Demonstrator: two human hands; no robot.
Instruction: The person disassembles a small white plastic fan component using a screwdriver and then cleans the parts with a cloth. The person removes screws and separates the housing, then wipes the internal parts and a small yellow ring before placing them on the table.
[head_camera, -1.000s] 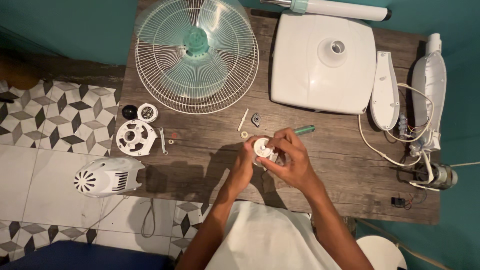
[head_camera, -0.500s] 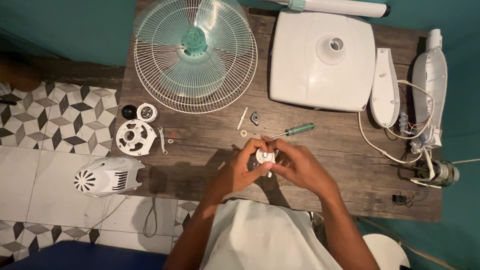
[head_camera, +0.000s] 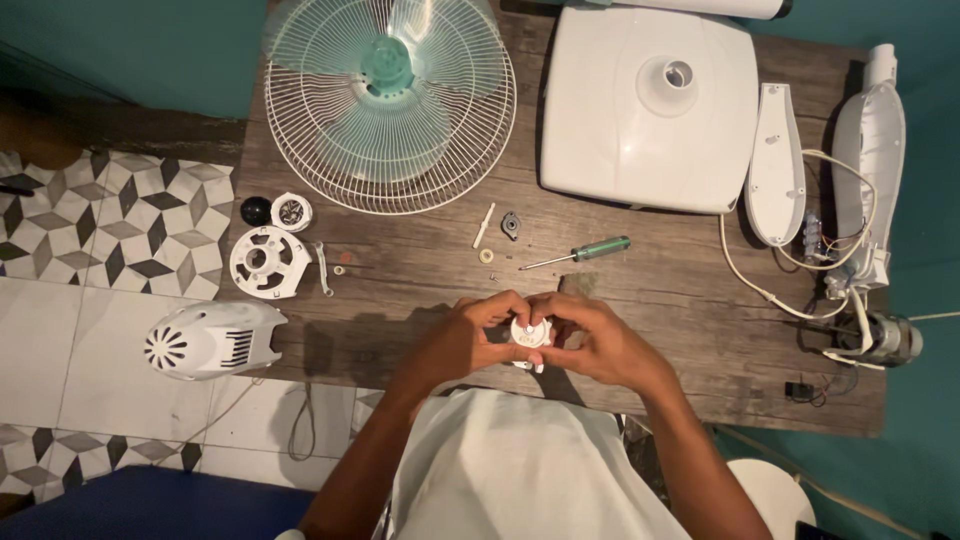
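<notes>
Hands (head_camera: 540, 340) dropped nearer table edge, small white part (head_camera: 529, 332) btwn fingertips.

Bare wood beyond the hands (head_camera: 530, 335), up to screwdriver (head_camera: 580, 251) (washer (head_camera: 486, 256) beside it).

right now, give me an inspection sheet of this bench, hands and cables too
surface: worn wooden table, scuffed.
job's things: small white round part held between both hands.
clutter: fan grille with green blades, white base, green-handled screwdriver, white motor cover, round bracket, small screws.
grippers: left hand and right hand both pinch the part.
cables: white cable looping to motor.
surroundings: patterned tile floor, teal wall.
</notes>
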